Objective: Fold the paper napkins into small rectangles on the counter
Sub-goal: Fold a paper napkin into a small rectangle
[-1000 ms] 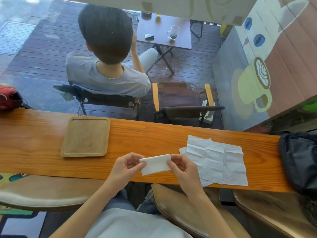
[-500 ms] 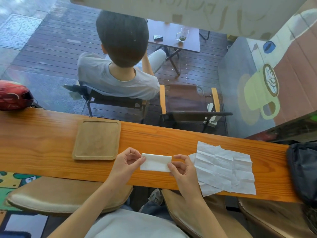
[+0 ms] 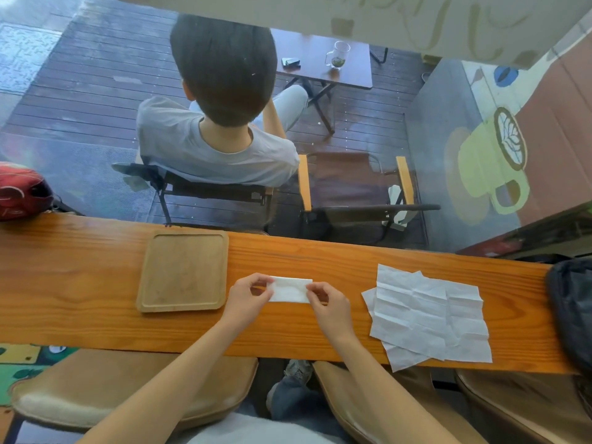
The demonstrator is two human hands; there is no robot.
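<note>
While my left hand [image 3: 245, 296] pinches the left end of the folded napkin [image 3: 291, 289] and my right hand [image 3: 326, 302] pinches its right end, the strip lies on the wooden counter [image 3: 96, 283] between them, just right of the wooden tray [image 3: 182, 270]. To finish this fold well, I think I should bring one short end over to meet the other, line up the corners squarely, then run a fingertip along the new crease so the soft paper stays flat and doesn't spring open. It is thin tissue, so a light pinch suits it; a hard tug would likely tear or skew it. To my right, well apart from my hands, the stack of unfolded napkins [image 3: 429, 312] waits, creased and hanging slightly over the near edge, with a dark bag [image 3: 573, 309] beyond it. A red helmet [image 3: 22, 193] sits at the far left end. Beyond the glass a person sits in a chair [image 3: 205, 187], near a small table with a glass mug [image 3: 336, 54]. Nothing blocks the fold; only the tray's edge crowds my left hand.
</note>
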